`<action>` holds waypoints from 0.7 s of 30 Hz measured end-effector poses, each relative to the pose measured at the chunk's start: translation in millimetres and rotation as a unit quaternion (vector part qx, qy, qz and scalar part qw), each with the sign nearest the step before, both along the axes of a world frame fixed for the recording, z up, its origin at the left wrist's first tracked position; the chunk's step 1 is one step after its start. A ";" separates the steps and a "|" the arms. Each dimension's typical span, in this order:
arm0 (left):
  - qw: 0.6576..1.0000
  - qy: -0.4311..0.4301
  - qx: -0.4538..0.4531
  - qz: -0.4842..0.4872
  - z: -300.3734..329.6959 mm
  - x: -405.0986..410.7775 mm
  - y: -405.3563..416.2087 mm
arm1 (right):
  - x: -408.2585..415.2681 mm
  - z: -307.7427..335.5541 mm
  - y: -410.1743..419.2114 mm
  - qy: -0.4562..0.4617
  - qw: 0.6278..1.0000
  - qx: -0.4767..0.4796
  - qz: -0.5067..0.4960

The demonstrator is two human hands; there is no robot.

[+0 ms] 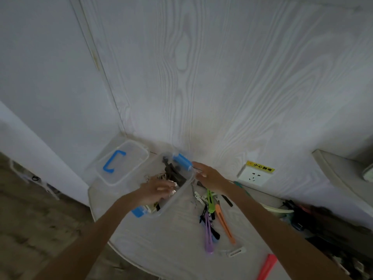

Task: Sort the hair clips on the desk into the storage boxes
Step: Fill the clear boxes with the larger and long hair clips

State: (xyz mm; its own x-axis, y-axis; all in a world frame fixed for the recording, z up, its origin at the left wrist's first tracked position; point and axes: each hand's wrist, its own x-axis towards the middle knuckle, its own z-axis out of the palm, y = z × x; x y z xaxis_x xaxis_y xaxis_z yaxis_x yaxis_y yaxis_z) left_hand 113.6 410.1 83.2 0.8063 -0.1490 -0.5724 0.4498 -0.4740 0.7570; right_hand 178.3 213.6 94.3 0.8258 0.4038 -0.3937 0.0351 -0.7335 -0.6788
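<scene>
A clear storage box with blue latches stands on the white desk, holding dark and metallic hair clips. My left hand reaches into the box from the near side; blur hides whether its fingers hold a clip. My right hand is at the box's far right rim beside a blue latch, fingers touching the edge. Loose hair clips lie to the right of the box: a green one, an orange one, a purple one, black ones and small white ones.
The box's lid with a blue handle lies at the back left near the wall. A red clip lies at the desk's near right edge. A wall socket with a yellow label is behind. Dark clutter fills the right side.
</scene>
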 end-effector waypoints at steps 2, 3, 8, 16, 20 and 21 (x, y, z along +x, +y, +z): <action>0.999 -0.036 0.009 -0.036 -5.7 -4.9 0.3 | -1.3 -11.8 1.9 -0.014 0.999 -0.021 0.020; 0.998 -0.065 0.005 -0.009 -5.8 -5.7 3.4 | 1.5 -16.4 1.7 -0.041 0.998 -0.034 0.024; 0.913 -0.254 0.145 0.284 -1.0 -3.2 46.1 | 19.5 -19.4 -6.5 -0.109 0.988 -0.104 0.013; 0.896 -0.177 0.339 0.226 -40.4 -12.9 122.3 | 24.9 -11.8 65.6 -0.244 0.912 -0.172 0.280; 0.916 -0.139 0.347 0.148 -56.2 -24.1 127.1 | 29.7 -32.7 66.7 -0.234 0.884 -0.239 0.326; 0.916 -0.146 0.345 0.144 -56.8 -26.9 129.3 | 30.1 -32.4 63.2 -0.224 0.878 -0.254 0.339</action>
